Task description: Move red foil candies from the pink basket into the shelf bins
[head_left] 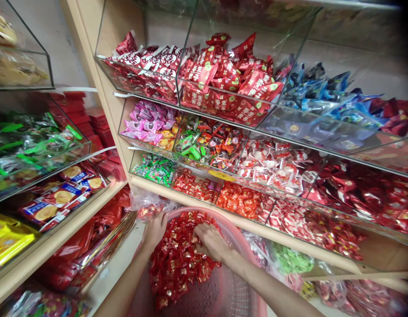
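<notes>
A pink plastic basket (223,290) sits low in front of me, heaped with small red-wrapped candies (177,264). My left hand (154,231) rests on the basket's far left rim, fingers curled over the edge. My right hand (212,241) lies on top of the candy heap near the far rim, fingers bent down into the sweets; whether it grips any is hidden.
A wooden shelf (256,226) with tiers of clear bins (220,110) of red, pink, green and blue wrapped sweets rises just behind the basket. More bins with biscuit packs (58,198) stand at left. Bagged candy (291,259) lies under the shelf at right.
</notes>
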A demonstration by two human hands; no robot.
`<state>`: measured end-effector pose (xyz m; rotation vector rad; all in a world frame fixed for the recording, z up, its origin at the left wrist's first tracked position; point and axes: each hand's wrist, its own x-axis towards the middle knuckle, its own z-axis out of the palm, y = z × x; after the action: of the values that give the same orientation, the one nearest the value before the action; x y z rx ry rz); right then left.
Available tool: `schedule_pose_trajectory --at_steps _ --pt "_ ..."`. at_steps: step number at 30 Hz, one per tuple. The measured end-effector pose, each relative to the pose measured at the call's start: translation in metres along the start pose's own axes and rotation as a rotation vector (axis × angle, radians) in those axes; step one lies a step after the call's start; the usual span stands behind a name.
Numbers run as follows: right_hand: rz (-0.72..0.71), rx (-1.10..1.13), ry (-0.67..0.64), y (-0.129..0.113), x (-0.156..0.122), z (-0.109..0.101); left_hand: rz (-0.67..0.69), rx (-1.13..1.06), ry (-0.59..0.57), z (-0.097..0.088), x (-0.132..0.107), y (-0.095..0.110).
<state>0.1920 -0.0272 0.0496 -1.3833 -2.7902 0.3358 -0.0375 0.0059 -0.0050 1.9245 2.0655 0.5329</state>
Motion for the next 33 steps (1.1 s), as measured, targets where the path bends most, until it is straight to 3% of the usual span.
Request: schedule_pose_trajectory --at_steps 8,16,22,25,28,33 --pt "-0.13 -0.13 -0.033 -0.012 0.003 0.017 0.0 0.0 -0.004 0.0 0.001 -0.001" --pt "-0.085 -0.089 0.015 -0.004 0.007 0.004 -0.001 -0.021 -0.018 0.001 0.002 -0.003" --pt "0.094 -0.091 0.173 0.033 0.063 -0.05 -0.01 -0.029 -0.002 0.003 0.003 -0.004" --pt "0.284 -0.145 0.055 0.059 0.102 -0.067 -0.009 -0.043 -0.007 0.005 0.003 -0.005" --pt "0.407 -0.143 -0.089 0.08 0.131 -0.067 -0.013 -0.065 -0.011 0.006 0.003 -0.007" --pt "0.453 -0.094 -0.199 0.094 0.153 -0.051 -0.007 -0.096 -0.01 0.008 0.004 -0.008"
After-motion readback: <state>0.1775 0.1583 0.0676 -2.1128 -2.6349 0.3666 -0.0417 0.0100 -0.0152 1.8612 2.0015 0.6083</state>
